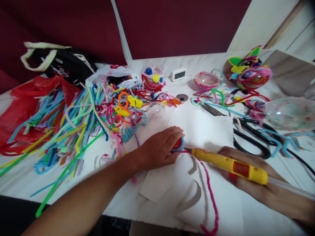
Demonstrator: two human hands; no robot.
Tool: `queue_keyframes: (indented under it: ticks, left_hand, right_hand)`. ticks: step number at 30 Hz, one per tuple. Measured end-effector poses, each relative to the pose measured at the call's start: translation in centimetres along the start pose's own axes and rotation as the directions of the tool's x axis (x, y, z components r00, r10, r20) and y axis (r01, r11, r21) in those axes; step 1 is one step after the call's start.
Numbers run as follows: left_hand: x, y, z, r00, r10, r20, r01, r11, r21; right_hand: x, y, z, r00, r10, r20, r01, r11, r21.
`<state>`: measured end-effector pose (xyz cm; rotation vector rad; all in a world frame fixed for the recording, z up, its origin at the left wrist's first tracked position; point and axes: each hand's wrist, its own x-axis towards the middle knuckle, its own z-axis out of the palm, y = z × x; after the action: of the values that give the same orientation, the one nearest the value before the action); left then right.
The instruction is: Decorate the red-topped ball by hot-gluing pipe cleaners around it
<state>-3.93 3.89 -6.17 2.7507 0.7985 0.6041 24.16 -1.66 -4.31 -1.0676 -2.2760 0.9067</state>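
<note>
My left hand (162,146) is closed around a small red and light blue pipe-cleaner coil (181,145), pressing it down on the white paper; my fingers cover part of it. From the coil a magenta pipe cleaner (208,183) trails toward the table's front edge. In my right hand (256,183) lies a yellow glue gun (226,162), with a pale glue stick (290,187) out of its rear. Its dark nozzle points left, close to the coil's lower edge; whether it touches cannot be made out.
Many pipe cleaners (76,121) spill from a red bag (14,111) on the left. Behind stand a decorated ball (152,78), a digital timer (178,74) and a pink-rimmed clear bowl (207,81). Black-handled scissors (254,137) and a clear dome (292,113) lie right.
</note>
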Motion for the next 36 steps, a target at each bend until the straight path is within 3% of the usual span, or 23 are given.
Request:
queue_keyframes:
  ticks: [23, 36]
  left_hand:
    - [0.1, 0.0, 0.2, 1.000, -0.006, -0.010, 0.007, 1.000, 0.007]
    - [0.0, 0.0, 0.1, 1.000, -0.007, -0.002, 0.007, 0.999, 0.033]
  right_hand:
    - [0.6, -1.1, 0.0, 0.996, -0.028, 0.083, 0.025, 0.999, 0.035]
    - [0.7, -0.7, 0.5, 0.999, -0.048, 0.012, 0.048, 0.997, -0.056]
